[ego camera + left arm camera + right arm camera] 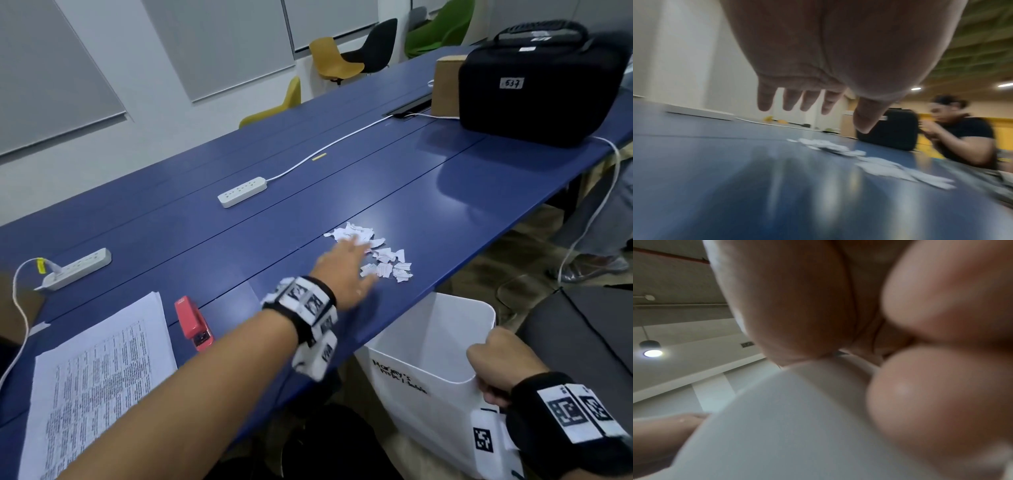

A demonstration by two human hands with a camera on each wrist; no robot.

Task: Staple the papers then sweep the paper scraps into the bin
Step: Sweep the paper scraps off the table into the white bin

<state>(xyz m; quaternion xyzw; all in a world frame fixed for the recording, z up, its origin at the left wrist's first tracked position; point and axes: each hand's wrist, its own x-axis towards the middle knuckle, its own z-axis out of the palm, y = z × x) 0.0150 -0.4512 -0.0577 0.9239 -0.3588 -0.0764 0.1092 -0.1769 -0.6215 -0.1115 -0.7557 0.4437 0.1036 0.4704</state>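
Observation:
Torn white paper scraps lie in a loose pile near the front edge of the blue table. My left hand reaches over them with straight spread fingers, just above the tabletop; the left wrist view shows the hand hovering short of the scraps. My right hand grips the rim of the white bin, held below the table edge under the scraps. In the right wrist view the fingers curl over the bin's wall. A stack of printed papers and a red stapler lie at the left.
Two white power strips with cords lie on the table. A black case and a cardboard box stand at the far right. Chairs stand beyond the table. Another person sits at the far end.

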